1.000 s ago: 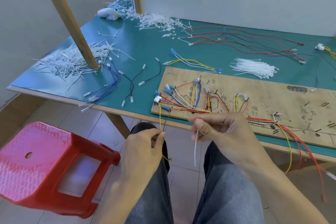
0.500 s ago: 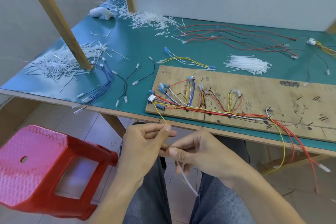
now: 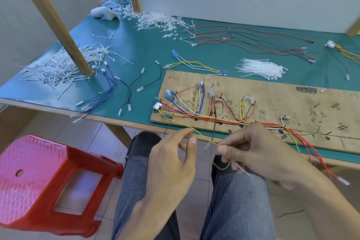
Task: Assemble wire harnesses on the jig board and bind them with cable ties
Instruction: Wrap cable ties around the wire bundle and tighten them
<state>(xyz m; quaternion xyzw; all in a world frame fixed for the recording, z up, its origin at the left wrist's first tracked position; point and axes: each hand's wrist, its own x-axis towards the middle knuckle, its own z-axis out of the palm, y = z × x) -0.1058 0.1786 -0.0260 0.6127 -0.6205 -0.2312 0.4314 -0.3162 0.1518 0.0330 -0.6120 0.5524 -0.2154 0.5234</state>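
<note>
My right hand (image 3: 259, 154) has its fingers (image 3: 224, 150) clamped on the yellow wire (image 3: 183, 124) and a white cable tie (image 3: 242, 170) together, and the tie's tail pokes out below them, towards my knee. My left hand (image 3: 171, 163) is slack, fingers apart, with the wire passing the index tip; whether it truly touches I cannot tell. The wire runs up and away from my fingers to the white connector (image 3: 157, 106) at the near-left corner of the jig board (image 3: 272, 91), which lies just beyond my knuckles on the bench (image 3: 136, 49). To do this well, I judge I should lay the stray wire along the main bundle (image 3: 214, 120) before threading the tie. I would keep the loop loose until it sits right, then cinch without kinking the thin lead. There are no bins or trays here — the spare ties (image 3: 261, 68) lie in a loose heap well beyond my right fingers, on the bench itself.
</note>
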